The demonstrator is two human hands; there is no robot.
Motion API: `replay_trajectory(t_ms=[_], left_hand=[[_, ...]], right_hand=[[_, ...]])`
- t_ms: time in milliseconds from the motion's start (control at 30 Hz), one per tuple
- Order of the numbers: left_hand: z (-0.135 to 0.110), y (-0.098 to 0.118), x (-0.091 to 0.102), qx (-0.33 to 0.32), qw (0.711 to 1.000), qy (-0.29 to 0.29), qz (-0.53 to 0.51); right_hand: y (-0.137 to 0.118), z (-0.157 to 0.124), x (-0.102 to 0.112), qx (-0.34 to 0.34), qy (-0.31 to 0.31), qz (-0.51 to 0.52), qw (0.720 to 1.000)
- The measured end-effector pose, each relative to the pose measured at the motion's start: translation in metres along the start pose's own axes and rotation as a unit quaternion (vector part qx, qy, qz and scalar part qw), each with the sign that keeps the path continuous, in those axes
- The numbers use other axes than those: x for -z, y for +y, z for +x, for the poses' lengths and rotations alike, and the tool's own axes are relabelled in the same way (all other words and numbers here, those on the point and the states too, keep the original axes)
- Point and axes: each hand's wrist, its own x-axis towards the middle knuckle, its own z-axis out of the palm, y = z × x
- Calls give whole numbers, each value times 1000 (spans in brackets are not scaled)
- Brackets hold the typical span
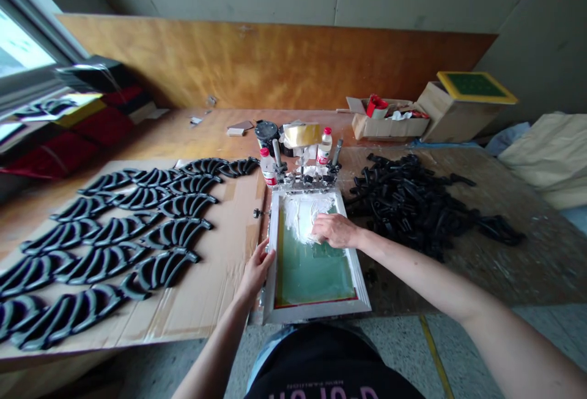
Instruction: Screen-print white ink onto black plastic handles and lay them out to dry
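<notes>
In front of me a screen printing frame (365, 292) lies flat, with silver edges and green mesh. White ink (298, 212) is smeared thickly over the mesh's far half. My right hand (337, 231) is closed at the near right side of the ink; whatever its fingers hold is hidden by the hand and the ink. At the frame's left edge is my left hand (260, 267), its fingers and thumb closed on the rim. A metal hinge clamp (307, 185) holds the frame's far end.
Rows of curved black parts (105, 231) lie on cardboard (220, 276) at left. A heap of black parts (408, 203) lies at right. Behind the clamp stand red-capped bottles (324, 147) and a dark tub (266, 133). Farther back is an open carton (385, 128).
</notes>
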Motion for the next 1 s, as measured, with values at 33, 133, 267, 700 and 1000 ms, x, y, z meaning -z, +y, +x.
replay_trajectory(t_ms=[33, 133, 267, 700, 1000], left_hand=[[0, 1, 0, 0, 1000, 1, -3], [-2, 3, -1, 8, 1000, 5, -12], [-3, 7, -3, 16, 1000, 14, -13], [-22, 120, 10, -56, 992, 34, -110], [11, 147, -26, -133, 950, 111, -260]], right_hand=[[1, 1, 0, -16, 9, 3, 1000], [-1, 4, -9, -73, 56, -18, 996], [-8, -3, -20, -50, 51, -33, 997], [82, 23, 68, -337, 265, 22, 903], [45, -26, -38, -255, 126, 70, 956]])
